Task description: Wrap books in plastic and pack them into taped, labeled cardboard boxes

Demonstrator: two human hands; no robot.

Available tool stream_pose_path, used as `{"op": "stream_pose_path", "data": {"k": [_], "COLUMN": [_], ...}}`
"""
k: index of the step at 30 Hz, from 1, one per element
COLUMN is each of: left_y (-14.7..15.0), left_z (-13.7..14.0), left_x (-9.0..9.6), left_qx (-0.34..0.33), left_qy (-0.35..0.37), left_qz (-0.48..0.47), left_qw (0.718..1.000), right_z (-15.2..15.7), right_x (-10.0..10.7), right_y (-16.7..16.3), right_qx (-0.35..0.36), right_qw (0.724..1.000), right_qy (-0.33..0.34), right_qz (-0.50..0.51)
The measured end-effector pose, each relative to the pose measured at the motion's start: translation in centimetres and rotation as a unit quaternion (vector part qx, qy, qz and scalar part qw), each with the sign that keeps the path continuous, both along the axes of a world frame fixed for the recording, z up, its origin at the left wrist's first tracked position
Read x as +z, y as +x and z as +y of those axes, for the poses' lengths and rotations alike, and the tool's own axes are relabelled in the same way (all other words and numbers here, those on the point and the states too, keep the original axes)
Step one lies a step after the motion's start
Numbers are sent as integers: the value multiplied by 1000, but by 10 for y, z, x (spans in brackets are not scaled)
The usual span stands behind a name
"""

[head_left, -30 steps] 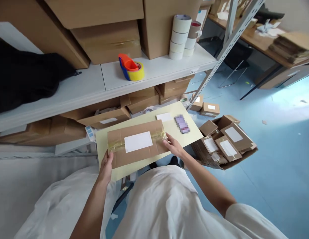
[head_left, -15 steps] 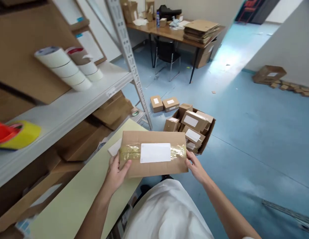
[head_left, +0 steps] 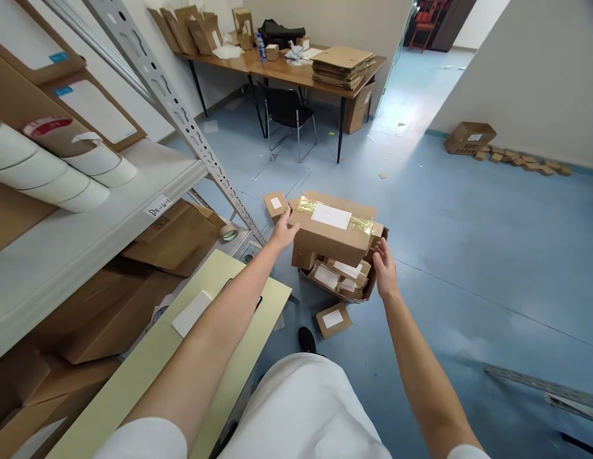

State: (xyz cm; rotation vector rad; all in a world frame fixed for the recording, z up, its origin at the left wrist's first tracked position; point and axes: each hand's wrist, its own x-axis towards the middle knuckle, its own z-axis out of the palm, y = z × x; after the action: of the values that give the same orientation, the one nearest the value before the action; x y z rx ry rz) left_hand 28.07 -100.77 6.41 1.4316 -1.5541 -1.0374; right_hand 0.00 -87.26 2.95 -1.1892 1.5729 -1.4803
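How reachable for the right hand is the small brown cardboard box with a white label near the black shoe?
Probably yes, by reaching down: the right hand looks empty and nothing covers the box.

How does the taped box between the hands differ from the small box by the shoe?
The taped box is larger than the small box. The taped box is over the open carton, while the small box lies on the floor. Both are brown, white-labelled cardboard.

hands [head_left: 283, 233]: 2 | topmost parcel [head_left: 329, 238]: 1 | open carton [head_left: 371, 280]: 1 | black chair [head_left: 285, 107]: 1
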Motion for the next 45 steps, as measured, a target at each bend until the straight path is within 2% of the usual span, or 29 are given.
{"op": "stream_pose_path", "data": {"k": [2, 4, 7, 10, 13, 15, 18, 22, 26, 29, 31, 34, 37, 39, 41, 45], "left_y": [2, 11, 32, 56, 83, 99, 114, 122, 136, 147, 150, 146, 132, 117, 99, 60], "left_z": [19, 56, 134, 222, 310, 364, 432, 491, 535, 575, 604, 649, 692, 717, 736, 758], "left_x": [-2, -7, -20, -36, -50, -58, -65, -59, -48, -45, -45, -46, -45, -47, -50, -58], "left_qx": [0, -10, -5, 18, 111, 226, 404, 549, 622, 645, 658, 689, 737, 778, 822, 891], "left_qy": [-5, 2, 13, 83, 150, 160, 142, 98, 44, 23, 23, 37, 56, 70, 81, 102], "left_qz": [-20, -27, -13, 43, 96, 113, 115, 110, 105, 92, 77, 67, 80, 90, 94, 88], "left_qw": [1000, 1000, 1000, 995, 978, 954, 897, 823, 775, 758, 748, 721, 669, 618, 555, 434], "right_z": [9, 27, 53, 67, 72, 73, 79, 98, 144, 192, 225, 271, 310, 331, 347, 373], "right_x": [-1, -4, -11, -21, -30, -32, -27, -15, -9, -11, -15, -17, -13, -8, -3, -7], "right_y": [11, 25, 47, 73, 107, 133, 173, 233, 302, 344, 366, 393, 419, 437, 456, 493], "right_qx": [9, 35, 65, 91, 180, 286, 465, 645, 744, 773, 782, 800, 834, 859, 877, 897], "right_qw": [1000, 998, 995, 990, 976, 948, 868, 722, 570, 451, 384, 312, 261, 227, 189, 113], "right_qy": [2, 23, 59, 93, 122, 127, 98, -11, -102, -152, -180, -215, -248, -265, -279, -303], "right_qz": [-25, -38, -54, -46, 12, 61, 145, 251, 334, 419, 456, 466, 418, 376, 343, 302]}}
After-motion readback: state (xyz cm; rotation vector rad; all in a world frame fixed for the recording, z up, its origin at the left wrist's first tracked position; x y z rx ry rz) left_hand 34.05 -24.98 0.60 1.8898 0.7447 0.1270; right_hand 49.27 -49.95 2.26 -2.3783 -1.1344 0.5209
